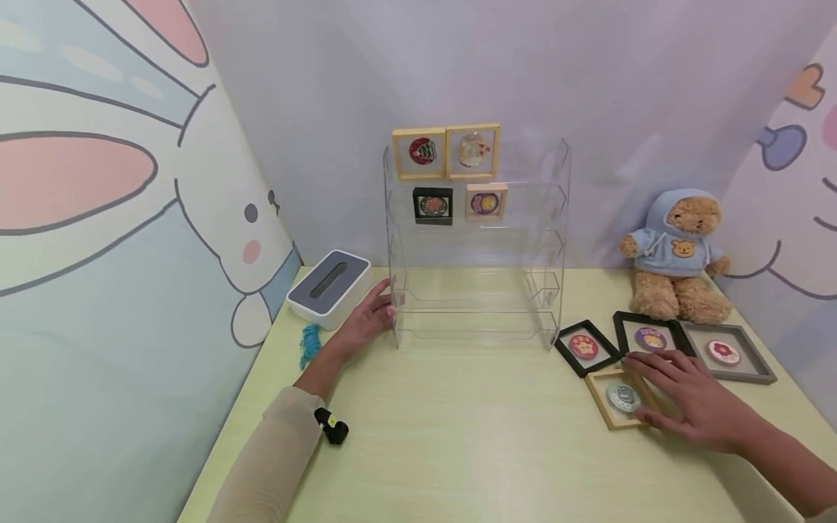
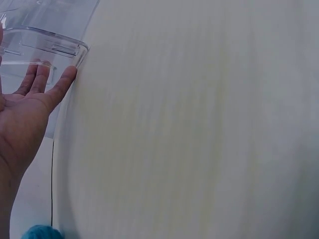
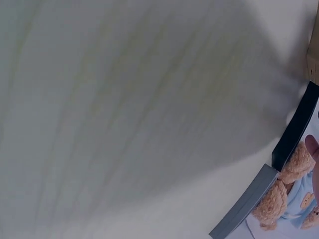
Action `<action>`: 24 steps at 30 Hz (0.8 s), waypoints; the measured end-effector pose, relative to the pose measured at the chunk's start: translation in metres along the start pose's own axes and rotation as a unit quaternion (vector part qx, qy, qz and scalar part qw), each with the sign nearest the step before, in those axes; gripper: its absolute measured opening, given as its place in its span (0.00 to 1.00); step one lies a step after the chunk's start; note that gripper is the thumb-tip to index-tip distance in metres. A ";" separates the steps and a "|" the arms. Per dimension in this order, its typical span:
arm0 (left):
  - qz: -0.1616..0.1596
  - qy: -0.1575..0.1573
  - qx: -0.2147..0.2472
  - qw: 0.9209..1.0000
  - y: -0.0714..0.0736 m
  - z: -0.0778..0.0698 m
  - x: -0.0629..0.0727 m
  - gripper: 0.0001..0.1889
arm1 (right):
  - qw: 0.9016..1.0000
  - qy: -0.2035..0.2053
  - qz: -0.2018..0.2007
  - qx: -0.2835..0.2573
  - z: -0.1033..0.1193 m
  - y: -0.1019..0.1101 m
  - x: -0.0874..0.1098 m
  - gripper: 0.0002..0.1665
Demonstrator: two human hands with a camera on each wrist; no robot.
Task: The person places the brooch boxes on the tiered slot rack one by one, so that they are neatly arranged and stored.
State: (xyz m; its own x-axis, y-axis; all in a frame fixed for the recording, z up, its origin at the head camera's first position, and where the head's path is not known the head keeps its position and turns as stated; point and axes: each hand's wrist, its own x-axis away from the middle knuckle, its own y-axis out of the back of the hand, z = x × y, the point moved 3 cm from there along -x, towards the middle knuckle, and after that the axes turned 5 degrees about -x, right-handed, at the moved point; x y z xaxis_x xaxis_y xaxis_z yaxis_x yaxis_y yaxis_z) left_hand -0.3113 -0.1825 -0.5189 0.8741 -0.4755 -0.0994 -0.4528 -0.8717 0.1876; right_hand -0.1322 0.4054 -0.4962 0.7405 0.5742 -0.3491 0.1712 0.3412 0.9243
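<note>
Where right hand [image 1: 693,398] overlaps tan frame [image 1: 623,397], frame's right side partly hidden

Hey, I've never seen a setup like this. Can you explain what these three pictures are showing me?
There's no machine here, just a person working bare-handed. The wide picture is taken from the head, looking down; the other two are taken from the left and right wrists. On the pale table are a clear rack holding four small frames, a slotted box, a teddy bear, a blue bundle, two black frames, a grey frame and a light wooden frame. The left hand touches the rack's side. The right hand is at the light wooden frame; whether it grips it, I can't tell.
</note>
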 end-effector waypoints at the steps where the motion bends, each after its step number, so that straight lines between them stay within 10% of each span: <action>1: 0.001 0.000 -0.001 1.000 0.000 0.000 0.000 0.38 | 1.000 0.002 -0.001 -0.001 0.001 0.000 0.000 0.55; 24: 0.000 0.014 0.008 1.000 -0.002 -0.002 0.001 0.37 | 1.000 0.010 0.015 -0.009 0.005 0.000 0.005 0.64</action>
State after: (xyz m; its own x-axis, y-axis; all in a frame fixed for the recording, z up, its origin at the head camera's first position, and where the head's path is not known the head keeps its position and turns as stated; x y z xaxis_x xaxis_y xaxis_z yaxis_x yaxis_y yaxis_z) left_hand -0.3095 -0.1808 -0.5169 0.8783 -0.4729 -0.0709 -0.4563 -0.8732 0.1711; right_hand -0.1254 0.4045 -0.4976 0.7319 0.5993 -0.3242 0.1373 0.3363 0.9317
